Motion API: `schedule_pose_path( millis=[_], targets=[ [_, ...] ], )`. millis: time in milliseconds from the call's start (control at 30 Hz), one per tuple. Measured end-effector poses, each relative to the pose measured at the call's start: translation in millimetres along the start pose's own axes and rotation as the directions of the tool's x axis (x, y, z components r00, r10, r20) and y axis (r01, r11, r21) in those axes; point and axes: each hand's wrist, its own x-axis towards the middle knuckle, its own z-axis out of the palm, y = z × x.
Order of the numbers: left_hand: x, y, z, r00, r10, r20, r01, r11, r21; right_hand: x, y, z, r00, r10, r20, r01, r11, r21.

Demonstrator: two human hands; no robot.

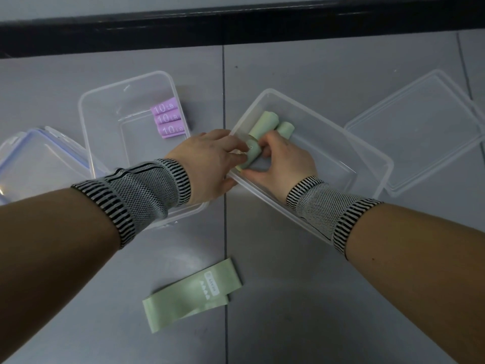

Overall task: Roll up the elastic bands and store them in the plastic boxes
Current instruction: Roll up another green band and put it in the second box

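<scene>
Head view: both forearms reach forward over a grey floor, each wrist in a striped knitted band.
Left hand: fingers curled onto the near end of a green roll, pinching it at the corner of the right box.
Right hand: inside the same box, fingers curled round the other side of that roll, thumb below it.
Roll in hand: low over the box's near left corner; whether it touches the bottom I cannot tell.
Stored green rolls: two lie side by side just beyond the hands, touching or nearly so.
Left box: holds three purple rolls marked 10 LB, stacked against its right wall.
Lids: one clear lid right of the green box, one blue-edged lid at far left.
Flat green band: unrolled on the floor near the person, well apart from both boxes.
Stage: probably setting the third green roll down; one band left to roll.
Risk: springy rubber may uncoil once both grips let go, unless the roll is wedged against its neighbours or the wall.
Risk: the left hand pressing the rim could tip or slide the light box.
</scene>
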Motion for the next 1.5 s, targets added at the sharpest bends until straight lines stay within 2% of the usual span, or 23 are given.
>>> schedule_pose_path(
  millis=[400, 733, 867, 1067, 1500],
  targets=[
    [-3, -1, 1, 0.989, 0.064, -0.136, -0.063, 0.998, 0.012, -3, 0, -8, 1.000, 0.000, -0.011, 0.001, 0.998, 0.065],
    [-4, 1, -3, 0.991, 0.058, -0.123, -0.057, 0.998, 0.014, -1, 0, -5, 1.000, 0.017, -0.021, -0.016, 0.996, 0.087],
    [-3, 1, -3, 0.996, 0.051, -0.068, -0.049, 0.999, 0.023, 2, -1, -5, 1.000, 0.016, -0.007, -0.016, 0.995, 0.100],
    [-3, 2, -6, 1.000, 0.004, 0.019, -0.005, 0.999, 0.032, 6, -5, -5, 0.999, -0.043, -0.012, 0.044, 0.999, 0.020],
    [-6, 2, -12, 0.997, 0.051, -0.060, -0.043, 0.991, 0.127, 0, 2, -10, 0.998, -0.057, -0.022, 0.058, 0.998, 0.039]
  ],
)
